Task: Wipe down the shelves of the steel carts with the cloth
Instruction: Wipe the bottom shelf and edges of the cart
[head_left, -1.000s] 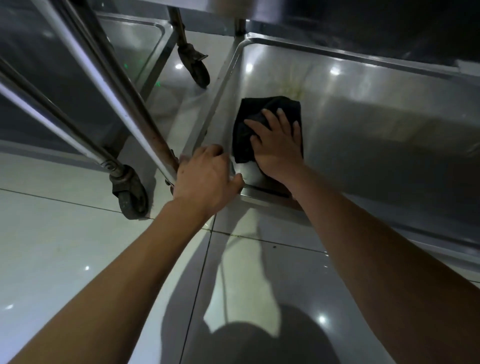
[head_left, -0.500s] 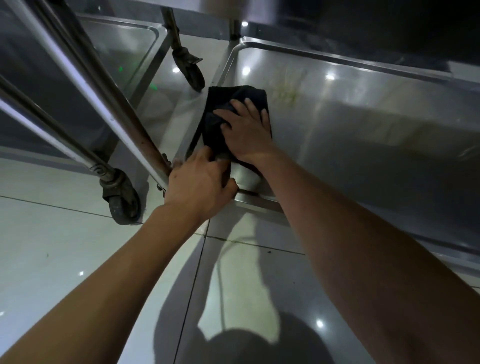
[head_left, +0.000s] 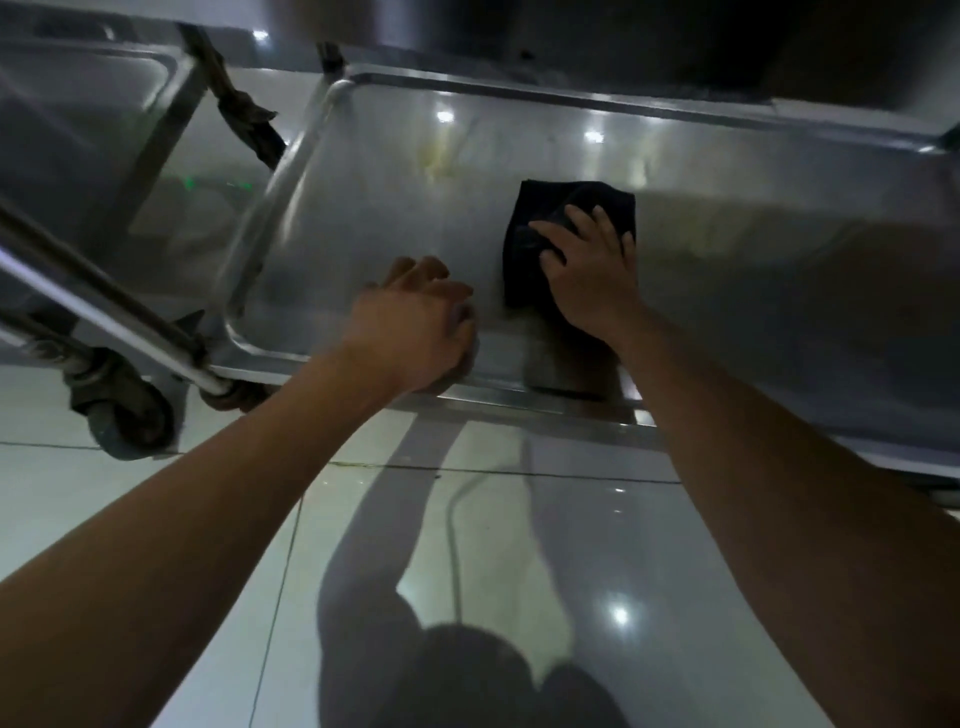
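Note:
A black cloth (head_left: 540, 218) lies flat on the bottom shelf (head_left: 389, 208) of a steel cart. My right hand (head_left: 592, 280) presses down on the cloth with fingers spread, a little in from the shelf's near rim. My left hand (head_left: 415, 327) grips the near rim of that shelf, fingers curled over the edge, just left of the cloth. Yellowish stains (head_left: 441, 156) mark the shelf near its far rim.
A second steel cart (head_left: 104, 119) stands to the left, with a slanted steel leg (head_left: 104, 296) and castor wheels (head_left: 124, 415) near my left arm. Another castor (head_left: 249, 130) hangs between the carts. An upper shelf (head_left: 623, 41) overhangs. Glossy floor tiles (head_left: 156, 519) lie below.
My right hand has slid the cloth from the shelf's left end to the right, toward the middle. My left hand has shifted right along the near rim.

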